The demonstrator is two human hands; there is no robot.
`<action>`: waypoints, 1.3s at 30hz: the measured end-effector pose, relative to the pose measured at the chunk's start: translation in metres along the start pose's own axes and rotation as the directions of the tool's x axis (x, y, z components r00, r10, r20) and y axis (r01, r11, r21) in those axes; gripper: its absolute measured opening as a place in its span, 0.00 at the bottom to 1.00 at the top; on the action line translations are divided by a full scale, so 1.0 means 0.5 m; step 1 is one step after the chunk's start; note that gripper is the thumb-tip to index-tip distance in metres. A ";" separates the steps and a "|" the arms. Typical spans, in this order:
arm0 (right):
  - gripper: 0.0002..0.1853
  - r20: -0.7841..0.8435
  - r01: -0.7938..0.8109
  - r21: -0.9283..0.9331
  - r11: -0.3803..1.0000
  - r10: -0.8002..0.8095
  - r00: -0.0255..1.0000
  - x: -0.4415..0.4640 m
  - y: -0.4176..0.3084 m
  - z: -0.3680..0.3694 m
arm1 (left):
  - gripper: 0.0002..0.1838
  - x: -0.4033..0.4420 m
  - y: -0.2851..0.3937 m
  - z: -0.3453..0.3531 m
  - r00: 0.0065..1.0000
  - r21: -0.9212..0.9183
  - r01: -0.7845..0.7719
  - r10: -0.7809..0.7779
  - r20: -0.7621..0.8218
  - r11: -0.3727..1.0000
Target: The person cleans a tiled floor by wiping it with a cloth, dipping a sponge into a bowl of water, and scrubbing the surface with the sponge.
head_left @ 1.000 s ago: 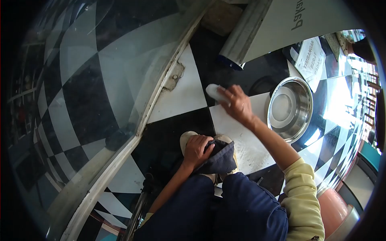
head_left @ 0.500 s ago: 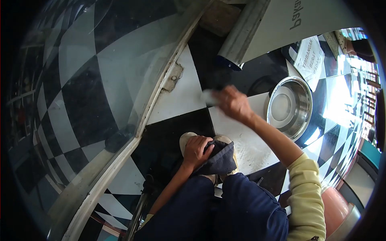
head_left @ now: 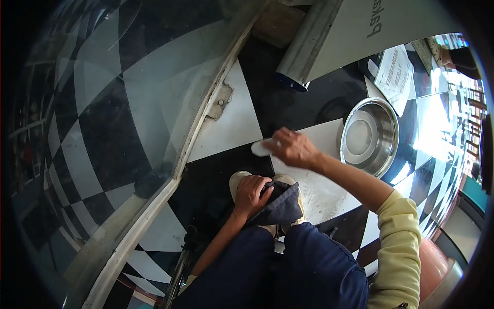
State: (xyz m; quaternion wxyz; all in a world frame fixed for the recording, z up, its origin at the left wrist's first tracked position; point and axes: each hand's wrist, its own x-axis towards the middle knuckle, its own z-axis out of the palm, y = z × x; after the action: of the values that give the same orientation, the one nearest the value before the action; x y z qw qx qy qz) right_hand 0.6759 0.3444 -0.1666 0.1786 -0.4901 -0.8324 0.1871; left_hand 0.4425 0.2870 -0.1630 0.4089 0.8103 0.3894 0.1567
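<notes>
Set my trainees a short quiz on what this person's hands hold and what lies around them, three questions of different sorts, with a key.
1. Multiple choice: what does the right hand hold?
A) a long wooden brush
B) a small, rounded white object
C) a red plastic cup

2. True or false: the round, shiny metal basin is to the right of both hands in the picture.

3. Fill the gap: the left hand touches a dark grey ____ at the pair of beige shoes.

Key:
1. B
2. True
3. cloth
</notes>
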 end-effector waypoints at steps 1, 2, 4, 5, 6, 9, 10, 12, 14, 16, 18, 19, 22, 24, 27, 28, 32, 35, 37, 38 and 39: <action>0.20 -0.028 -0.018 -0.041 0.999 0.017 0.999 0.014 0.024 -0.015 | 0.10 0.002 0.000 -0.001 1.000 -0.003 0.001 -0.001 -0.005 1.000; 0.20 -0.073 -0.096 -0.067 0.993 0.091 0.993 0.033 0.037 -0.026 | 0.10 -0.001 0.001 0.000 1.000 -0.006 0.004 -0.004 -0.008 1.000; 0.21 -0.117 -0.170 -0.075 0.983 0.160 0.980 0.038 0.040 -0.020 | 0.10 -0.007 0.003 0.001 1.000 -0.001 0.010 -0.010 0.002 1.000; 0.21 -0.081 -0.091 -0.089 0.992 0.084 0.993 0.029 0.029 -0.020 | 0.10 0.000 0.001 -0.001 1.000 0.004 0.004 -0.004 0.002 1.000; 0.21 -0.053 -0.005 -0.055 0.998 0.002 0.999 0.019 0.026 -0.022 | 0.10 0.003 0.000 -0.002 1.000 0.007 0.003 -0.003 -0.003 1.000; 0.21 -0.018 0.084 -0.101 0.991 -0.087 0.996 0.032 0.050 -0.039 | 0.10 0.000 0.000 0.002 1.000 0.005 0.003 -0.003 -0.006 1.000; 0.21 -0.013 0.089 -0.139 0.986 -0.092 0.996 0.043 0.054 -0.044 | 0.10 -0.001 -0.001 0.004 1.000 0.004 0.004 -0.004 -0.008 1.000; 0.21 -0.062 0.012 -0.156 0.988 -0.022 0.998 0.051 0.046 -0.033 | 0.10 -0.007 -0.001 0.005 1.000 0.013 0.007 -0.007 0.002 1.000; 0.21 -0.059 -0.009 -0.140 0.990 0.001 0.998 0.046 0.039 -0.026 | 0.10 -0.004 -0.003 0.002 1.000 0.034 0.006 -0.007 0.010 0.999; 0.21 -0.014 0.110 -0.063 0.992 -0.111 0.994 0.009 0.029 -0.028 | 0.10 -0.003 -0.002 0.001 1.000 0.031 0.010 -0.011 0.009 0.999; 0.23 -0.001 0.090 -0.060 0.994 -0.090 0.996 0.006 0.034 -0.034 | 0.10 -0.003 -0.002 0.004 1.000 0.023 0.009 -0.009 0.008 1.000; 0.25 -0.021 0.023 -0.077 0.997 -0.025 0.999 0.018 0.046 -0.030 | 0.10 -0.004 -0.002 0.004 1.000 0.019 0.009 -0.009 0.005 1.000; 0.23 -0.112 -0.067 -0.106 0.992 0.055 0.992 0.050 0.011 -0.002 | 0.11 -0.007 -0.001 0.005 1.000 0.014 0.011 -0.011 0.006 1.000; 0.22 -0.051 0.069 -0.118 0.991 -0.075 0.996 0.034 -0.022 0.030 | 0.11 -0.003 -0.005 0.006 1.000 0.015 0.008 -0.008 0.003 1.000; 0.24 -0.037 0.076 -0.078 0.994 -0.080 0.996 0.031 -0.019 0.041 | 0.11 -0.004 -0.008 0.007 1.000 0.008 -0.002 0.002 0.003 1.000; 0.24 -0.086 -0.094 -0.056 0.994 0.089 0.992 0.048 0.002 0.028 | 0.11 -0.003 -0.006 0.004 1.000 0.000 -0.001 0.001 0.003 1.000; 0.22 -0.139 -0.183 -0.074 0.980 0.172 0.975 0.112 -0.029 0.028 | 0.11 -0.005 -0.006 0.007 1.000 0.011 -0.010 0.010 -0.014 1.000; 0.22 -0.153 0.020 -0.053 0.998 -0.028 0.988 0.135 -0.077 0.104 | 0.11 -0.007 -0.010 0.010 1.000 0.018 0.009 -0.009 0.014 1.000; 0.22 -0.184 -0.102 -0.004 0.995 0.099 0.978 0.179 -0.085 0.114 | 0.11 -0.008 -0.012 0.010 1.000 0.009 0.013 -0.013 0.020 1.000; 0.21 -0.261 -0.150 -0.039 0.988 0.135 0.956 0.198 -0.087 0.123 | 0.11 -0.010 -0.012 0.011 1.000 0.002 0.015 -0.015 0.022 1.000; 0.21 -0.220 -0.058 -0.080 0.995 0.039 0.975 0.203 -0.097 0.129 | 0.11 -0.012 -0.009 0.010 1.000 0.005 0.020 -0.020 0.023 1.000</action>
State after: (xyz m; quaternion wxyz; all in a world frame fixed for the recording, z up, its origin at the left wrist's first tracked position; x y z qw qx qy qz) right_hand 0.5624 0.4032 -0.1873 0.2431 -0.5351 -0.8028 0.1005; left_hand 0.4392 0.2814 -0.1696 0.4130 0.8091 0.3931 0.1422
